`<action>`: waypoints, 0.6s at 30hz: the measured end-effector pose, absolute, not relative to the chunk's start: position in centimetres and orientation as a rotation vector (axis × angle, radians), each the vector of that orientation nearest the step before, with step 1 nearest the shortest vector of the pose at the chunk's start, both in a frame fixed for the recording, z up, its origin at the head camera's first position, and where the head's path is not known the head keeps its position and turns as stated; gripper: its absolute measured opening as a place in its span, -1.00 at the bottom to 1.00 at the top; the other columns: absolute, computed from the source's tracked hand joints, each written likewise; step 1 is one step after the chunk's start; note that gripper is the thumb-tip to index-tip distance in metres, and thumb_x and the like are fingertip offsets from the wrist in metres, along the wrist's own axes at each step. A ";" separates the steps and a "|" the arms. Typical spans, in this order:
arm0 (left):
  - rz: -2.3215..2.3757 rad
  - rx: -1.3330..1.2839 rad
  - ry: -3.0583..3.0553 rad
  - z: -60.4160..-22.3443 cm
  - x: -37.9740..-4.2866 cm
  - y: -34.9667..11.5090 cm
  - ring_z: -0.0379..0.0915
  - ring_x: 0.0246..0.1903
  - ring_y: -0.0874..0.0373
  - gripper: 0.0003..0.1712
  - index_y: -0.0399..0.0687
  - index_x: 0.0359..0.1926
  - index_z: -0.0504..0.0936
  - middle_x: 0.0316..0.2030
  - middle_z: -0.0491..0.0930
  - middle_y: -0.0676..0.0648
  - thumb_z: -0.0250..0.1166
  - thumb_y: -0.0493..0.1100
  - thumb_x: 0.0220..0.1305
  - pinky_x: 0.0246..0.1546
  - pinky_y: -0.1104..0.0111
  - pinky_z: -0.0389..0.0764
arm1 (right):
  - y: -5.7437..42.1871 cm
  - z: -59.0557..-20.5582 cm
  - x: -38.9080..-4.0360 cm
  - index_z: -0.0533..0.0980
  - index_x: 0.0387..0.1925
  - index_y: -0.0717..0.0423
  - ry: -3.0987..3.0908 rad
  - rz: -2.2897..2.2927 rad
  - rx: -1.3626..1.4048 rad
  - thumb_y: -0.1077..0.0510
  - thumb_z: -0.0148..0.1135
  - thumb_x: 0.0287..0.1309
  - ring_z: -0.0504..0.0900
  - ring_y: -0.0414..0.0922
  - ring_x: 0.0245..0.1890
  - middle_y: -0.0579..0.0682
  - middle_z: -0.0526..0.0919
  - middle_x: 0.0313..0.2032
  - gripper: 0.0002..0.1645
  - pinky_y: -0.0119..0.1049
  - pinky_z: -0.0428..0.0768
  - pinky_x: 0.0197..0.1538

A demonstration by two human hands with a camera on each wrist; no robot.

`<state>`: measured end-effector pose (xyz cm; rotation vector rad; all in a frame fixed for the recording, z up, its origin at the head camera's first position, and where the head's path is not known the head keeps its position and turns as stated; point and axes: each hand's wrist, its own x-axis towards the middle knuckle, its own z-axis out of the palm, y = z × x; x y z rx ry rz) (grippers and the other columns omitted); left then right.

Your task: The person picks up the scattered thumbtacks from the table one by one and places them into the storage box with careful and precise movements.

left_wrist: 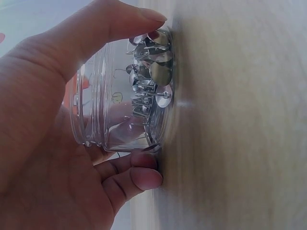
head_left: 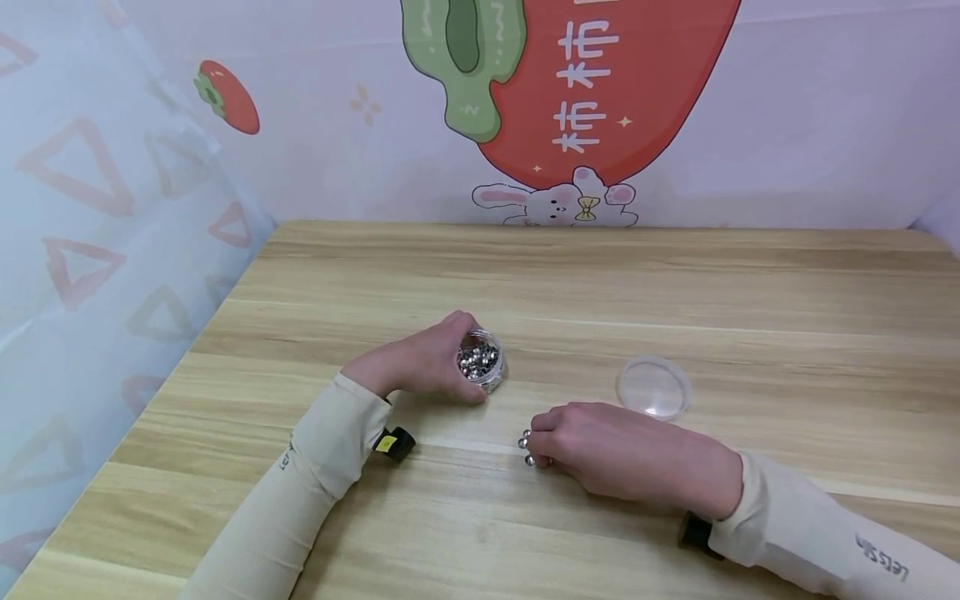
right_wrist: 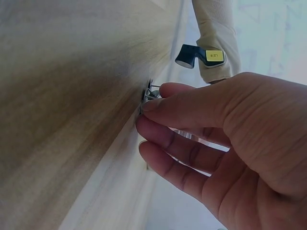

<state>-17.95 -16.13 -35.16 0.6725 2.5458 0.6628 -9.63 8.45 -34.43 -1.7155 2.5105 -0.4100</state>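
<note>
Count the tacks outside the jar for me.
At least 3 tacks, all at the right hand in the head view: two close together, one nearer the person. The hand may hide more.

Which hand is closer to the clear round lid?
Right. The right hand is just on the near side of the lid; the left hand is farther off to its left, holding the clear jar.

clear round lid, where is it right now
In the head view, the clear round lid lies on the table, right of the jar, just beyond the right hand.
</note>
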 end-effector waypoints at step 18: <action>0.652 0.669 2.544 -35.0 -17.8 -16.1 0.39 -0.01 0.05 -0.12 -0.17 0.12 0.26 0.06 0.33 -0.11 0.52 0.02 -0.18 0.15 0.15 0.47 | 7.8 -33.2 -10.7 0.61 -0.39 0.05 2.614 -0.372 -1.735 0.36 0.37 -0.04 0.54 -0.23 -0.46 -0.15 0.57 -0.47 -0.81 -0.30 0.68 -0.36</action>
